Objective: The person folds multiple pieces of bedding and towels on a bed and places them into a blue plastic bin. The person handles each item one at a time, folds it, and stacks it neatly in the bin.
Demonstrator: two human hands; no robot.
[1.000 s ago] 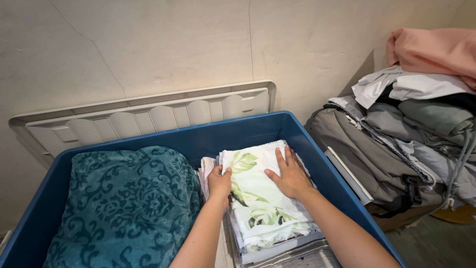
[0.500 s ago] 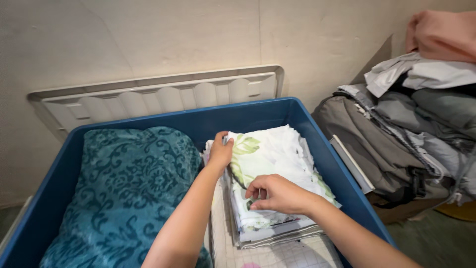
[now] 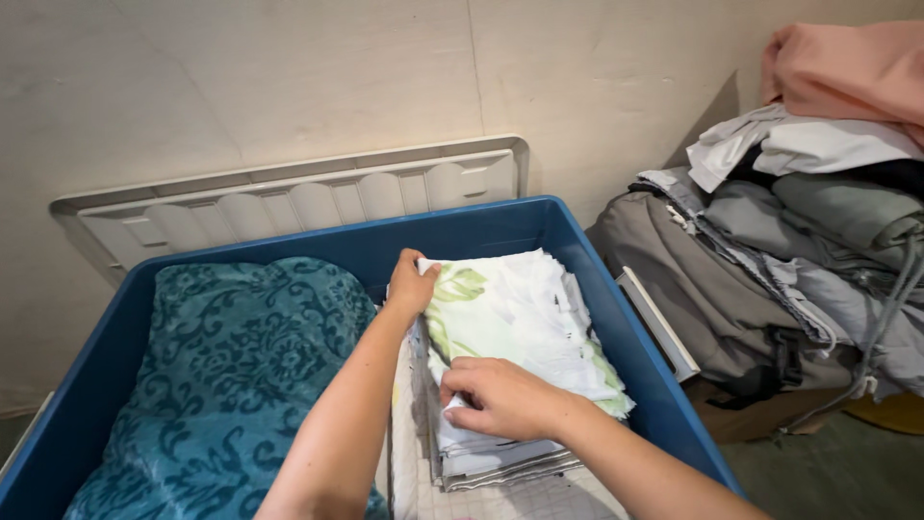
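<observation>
A stack of folded cloths, topped by a white one with green leaf print [image 3: 515, 308], lies in the right half of a blue plastic bin [image 3: 462, 234]. My left hand [image 3: 411, 286] grips the far left corner of the top cloth. My right hand [image 3: 500, 397] pinches the near edge of the stack, fingers curled over the folded layers. A teal patterned blanket [image 3: 231, 376] fills the bin's left half. A pale checked cloth [image 3: 520, 499] lies under the stack at the near side.
A white bin lid [image 3: 289, 202] leans on the wall behind the bin. To the right sits a heap of grey, white and pink clothing [image 3: 808, 212] over a grey bag [image 3: 693, 289], with a white flat board [image 3: 657, 323] beside the bin.
My right hand left the top of the cloth and came to the stack's near edge, gripping the layers. My left hand shifted to the far corner. The view swung slightly.
</observation>
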